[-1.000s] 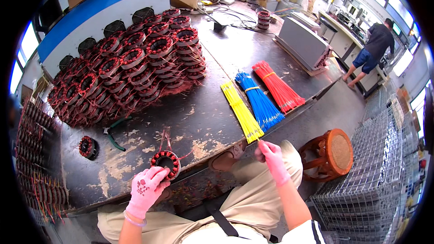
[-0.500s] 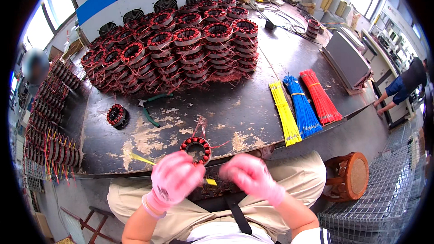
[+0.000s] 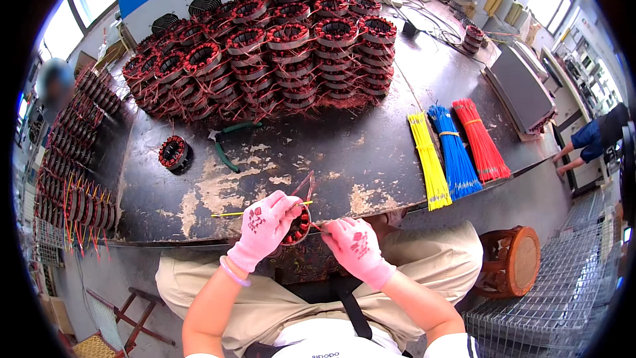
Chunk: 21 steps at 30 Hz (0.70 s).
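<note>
A stator ring (image 3: 300,231) wound with red coils lies at the table's near edge, with thin reddish leads rising from its far side. My left hand (image 3: 267,225), in a pink glove, is closed over its left part and pinches a yellow wire (image 3: 228,214). The wire's short end pokes out past my fingertips above the ring. My right hand (image 3: 358,245), also gloved in pink, pinches a thin lead at the ring's right side. My left hand hides part of the ring.
Stacked stators (image 3: 291,59) fill the table's far side, and another stator (image 3: 173,152) sits at left near green-handled pliers (image 3: 228,149). Yellow (image 3: 430,166), blue (image 3: 456,156) and red (image 3: 482,142) wire bundles lie at right. A wooden stool (image 3: 517,262) stands beside my leg.
Both hands have moved up from my lap toward the stator. My right hand has closed on a lead at its side. The yellow wire has shifted up and now lies nearly level.
</note>
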Each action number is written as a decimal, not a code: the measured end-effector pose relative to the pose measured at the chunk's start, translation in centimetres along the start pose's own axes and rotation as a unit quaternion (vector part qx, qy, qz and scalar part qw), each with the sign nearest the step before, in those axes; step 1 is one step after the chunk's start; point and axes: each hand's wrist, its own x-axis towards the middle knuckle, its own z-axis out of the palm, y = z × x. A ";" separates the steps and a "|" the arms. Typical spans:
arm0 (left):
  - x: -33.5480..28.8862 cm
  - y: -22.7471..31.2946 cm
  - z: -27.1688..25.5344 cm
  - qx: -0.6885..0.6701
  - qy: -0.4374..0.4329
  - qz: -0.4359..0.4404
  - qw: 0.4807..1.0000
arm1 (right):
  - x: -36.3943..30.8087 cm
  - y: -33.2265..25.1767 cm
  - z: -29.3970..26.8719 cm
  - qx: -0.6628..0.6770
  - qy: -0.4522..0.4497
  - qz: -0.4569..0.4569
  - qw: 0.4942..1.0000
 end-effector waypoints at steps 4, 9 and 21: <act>-0.1 -0.3 -1.1 -0.102 -0.011 -0.044 0.994 | 2.6 1.3 -3.0 0.270 -0.029 0.152 0.950; 1.2 0.7 -0.5 -0.153 -0.038 -0.047 0.986 | 9.0 3.2 -2.4 0.384 -0.260 0.256 0.848; 1.0 0.1 1.2 -0.123 0.002 -0.029 0.992 | 8.9 3.1 -1.1 0.389 -0.254 0.224 0.856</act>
